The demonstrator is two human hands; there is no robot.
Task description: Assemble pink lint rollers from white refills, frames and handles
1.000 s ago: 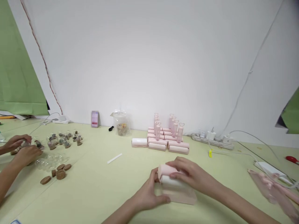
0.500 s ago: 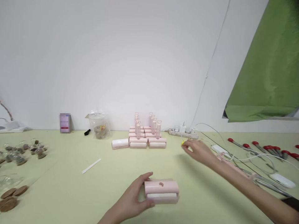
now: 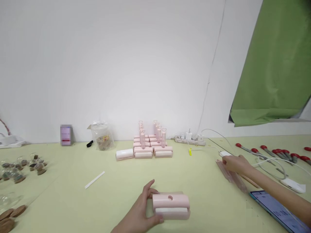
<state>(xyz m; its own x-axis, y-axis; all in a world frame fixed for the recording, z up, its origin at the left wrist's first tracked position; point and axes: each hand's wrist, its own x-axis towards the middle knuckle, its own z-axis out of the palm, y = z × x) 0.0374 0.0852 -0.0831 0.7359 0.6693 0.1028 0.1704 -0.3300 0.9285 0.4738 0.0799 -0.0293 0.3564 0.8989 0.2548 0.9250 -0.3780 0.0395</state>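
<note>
My left hand (image 3: pixel 143 207) is closed around the left end of a pink lint roller head (image 3: pixel 171 202) near the front of the table. Its cover has a small hole on top, and a white roll shows below. At the right, my right hand (image 3: pixel 236 164) is closed on the end of a translucent pink handle (image 3: pixel 238 182). Beside it lies another pink handle (image 3: pixel 224 171). My fingertips there are partly hidden and slightly blurred. Several pink lint rollers (image 3: pixel 143 152), some with upright handles, stand in rows by the wall.
A white roll (image 3: pixel 124 154) lies beside the rows. Left are a white strip (image 3: pixel 94 180), a bagged tape roll (image 3: pixel 103 139) and glass domes (image 3: pixel 19 174). Right are a power strip (image 3: pixel 189 140), cables, red-ended tools (image 3: pixel 277 151) and a phone (image 3: pixel 279 210).
My right hand has moved from the yellow tag near the power strip, rightward and nearer, onto the pink handles. My left hand still holds the roller head. A phone has come into view.
</note>
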